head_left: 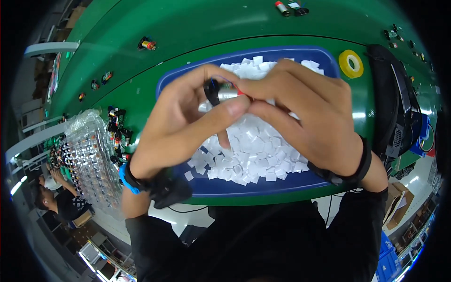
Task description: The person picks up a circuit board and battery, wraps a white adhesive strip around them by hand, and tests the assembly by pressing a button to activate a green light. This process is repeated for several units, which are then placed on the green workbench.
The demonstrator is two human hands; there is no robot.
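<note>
Closely held in front of you, over the blue tray [235, 191], a small silver motor [228, 94] sits between your two hands, and any marking on its casing is too blurred to read. Your left hand [171, 122] has its grip clamped on the motor, the thumb lying along the near side of the silver body and the fingers behind it. The black end piece [212, 92] points toward your left palm, and a thin bluish wire [221, 78] arches above the body. Your right hand [314, 108] has its grip pinched together at the red end, just beside your left thumb tip; you cover that spot, so I cannot tell exactly what lies between those fingertips. Beneath both hands, loose white squares [263, 150] are heaped in the tray, which rests on the green bench [197, 28]. A roll of yellow tape [351, 64] lies beyond the tray's far right corner, near a black bag [387, 94]. Another motor assembly [149, 45] lies on the bench past the tray's far left corner, well apart from your hands. To your left, more assemblies [118, 136] cluster beside parts in clear wrapping [91, 160], whose small details are too tiny to read. Farther left, a co-worker [58, 195] in dark clothing is visible.
</note>
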